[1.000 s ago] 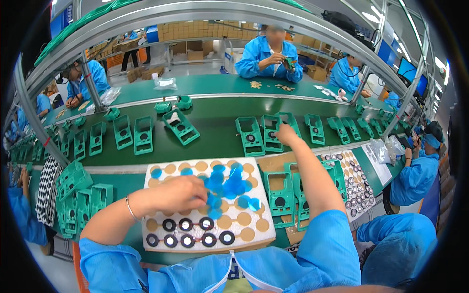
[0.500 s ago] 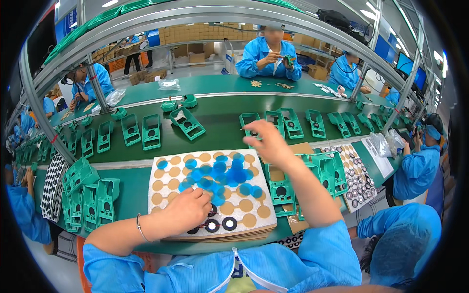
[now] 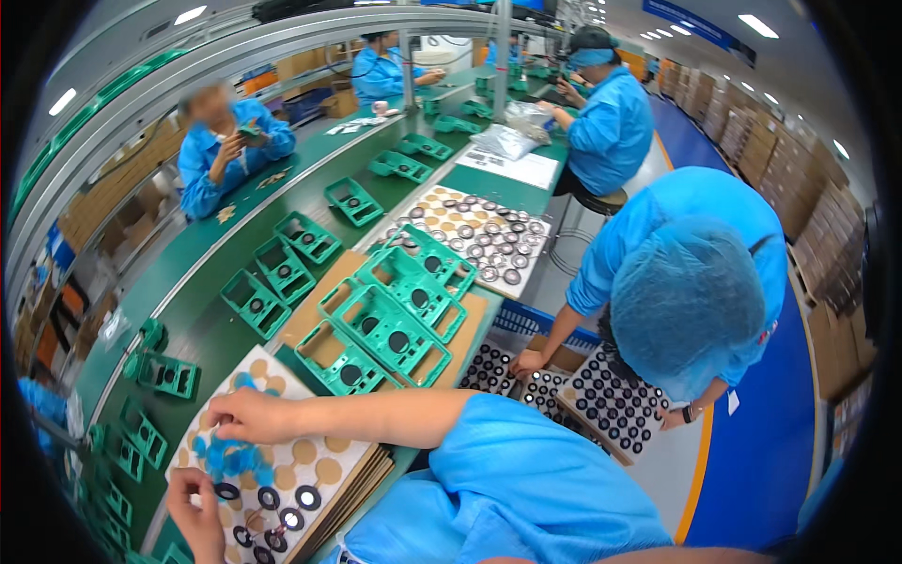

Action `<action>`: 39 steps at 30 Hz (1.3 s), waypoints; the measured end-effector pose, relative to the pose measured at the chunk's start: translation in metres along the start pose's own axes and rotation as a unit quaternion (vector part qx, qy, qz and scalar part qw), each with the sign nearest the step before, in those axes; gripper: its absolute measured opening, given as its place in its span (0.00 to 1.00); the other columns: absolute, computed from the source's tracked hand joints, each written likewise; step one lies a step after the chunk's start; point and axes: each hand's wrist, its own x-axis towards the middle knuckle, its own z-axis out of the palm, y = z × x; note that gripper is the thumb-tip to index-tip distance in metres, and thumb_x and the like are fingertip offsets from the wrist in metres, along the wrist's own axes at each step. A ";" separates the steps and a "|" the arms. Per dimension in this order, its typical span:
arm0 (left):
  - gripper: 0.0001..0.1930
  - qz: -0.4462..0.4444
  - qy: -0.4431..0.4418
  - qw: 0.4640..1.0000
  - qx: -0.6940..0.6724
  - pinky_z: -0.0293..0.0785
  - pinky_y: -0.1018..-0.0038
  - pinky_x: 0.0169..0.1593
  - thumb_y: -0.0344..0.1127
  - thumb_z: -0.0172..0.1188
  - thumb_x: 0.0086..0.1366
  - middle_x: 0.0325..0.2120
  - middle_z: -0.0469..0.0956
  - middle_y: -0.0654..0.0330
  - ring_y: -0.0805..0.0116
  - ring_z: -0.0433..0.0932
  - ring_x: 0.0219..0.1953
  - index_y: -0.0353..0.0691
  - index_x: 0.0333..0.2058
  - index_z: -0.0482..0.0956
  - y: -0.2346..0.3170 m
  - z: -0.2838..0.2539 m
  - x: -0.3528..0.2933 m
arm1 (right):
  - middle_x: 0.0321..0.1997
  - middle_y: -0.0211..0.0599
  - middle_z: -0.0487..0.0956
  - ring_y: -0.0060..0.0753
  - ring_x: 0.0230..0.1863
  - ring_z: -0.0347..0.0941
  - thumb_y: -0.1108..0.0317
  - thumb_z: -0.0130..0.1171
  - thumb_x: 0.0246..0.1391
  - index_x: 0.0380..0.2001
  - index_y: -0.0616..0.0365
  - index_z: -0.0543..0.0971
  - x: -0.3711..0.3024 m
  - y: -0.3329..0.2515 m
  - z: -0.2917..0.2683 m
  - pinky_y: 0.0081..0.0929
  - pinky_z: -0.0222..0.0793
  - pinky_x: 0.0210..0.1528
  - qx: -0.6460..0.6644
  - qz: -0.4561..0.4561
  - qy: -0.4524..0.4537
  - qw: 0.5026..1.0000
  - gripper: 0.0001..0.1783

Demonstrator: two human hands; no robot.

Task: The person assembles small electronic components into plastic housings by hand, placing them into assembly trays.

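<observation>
A stack of white foam sheets and brown board (image 3: 324,456) lies before me, its top sheet dotted with round tan cut-outs. Thin translucent blue discs (image 3: 230,459) are scattered over it. Above these discs, my right hand (image 3: 246,416) has its fingers bent down and closed; whatever is between the fingertips is hidden. My left hand (image 3: 195,512) is at the sheet's near left edge, fingers curled together, and I cannot make out anything in them. Beside it sit several round black speakers (image 3: 292,519) with pale centres, some with thin red wires.
Green plastic housings (image 3: 385,329) are piled on cardboard right of the sheets. More housings (image 3: 256,303) line the dark green conveyor (image 3: 211,329). Beyond the pile lies another sheet of round parts (image 3: 470,235). At my right a bending co-worker (image 3: 676,282) holds a speaker tray (image 3: 615,404).
My view has swung to the right, bringing the bending co-worker and floor trays into sight. My right hand has come down from above the conveyor's edge to the blue discs, its fingers now closed.
</observation>
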 end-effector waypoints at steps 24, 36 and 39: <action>0.04 0.010 0.101 0.973 -0.208 0.64 0.83 0.31 0.30 0.56 0.57 0.24 0.71 0.67 0.81 0.66 0.25 0.35 0.28 0.73 0.009 0.038 0.072 | 0.47 0.49 0.71 0.35 0.47 0.71 0.71 0.54 0.53 0.49 0.65 0.64 0.018 -0.002 -0.027 0.28 0.69 0.51 0.489 0.155 -0.153 0.845 0.21; 0.11 -0.134 -0.030 0.935 -0.328 0.67 0.83 0.33 0.36 0.58 0.59 0.28 0.75 0.65 0.79 0.70 0.29 0.33 0.35 0.75 0.011 0.036 0.067 | 0.40 0.39 0.67 0.34 0.38 0.70 0.76 0.61 0.44 0.45 0.59 0.69 0.014 -0.004 -0.018 0.25 0.69 0.35 -0.162 -0.137 0.091 0.973 0.23; 0.11 -0.145 -0.020 0.941 -0.305 0.67 0.82 0.33 0.35 0.59 0.57 0.28 0.76 0.64 0.79 0.71 0.29 0.34 0.35 0.76 0.001 0.041 0.067 | 0.39 0.40 0.67 0.35 0.38 0.70 0.76 0.60 0.44 0.44 0.58 0.67 0.010 -0.004 -0.012 0.26 0.68 0.35 -0.190 -0.128 0.072 0.971 0.22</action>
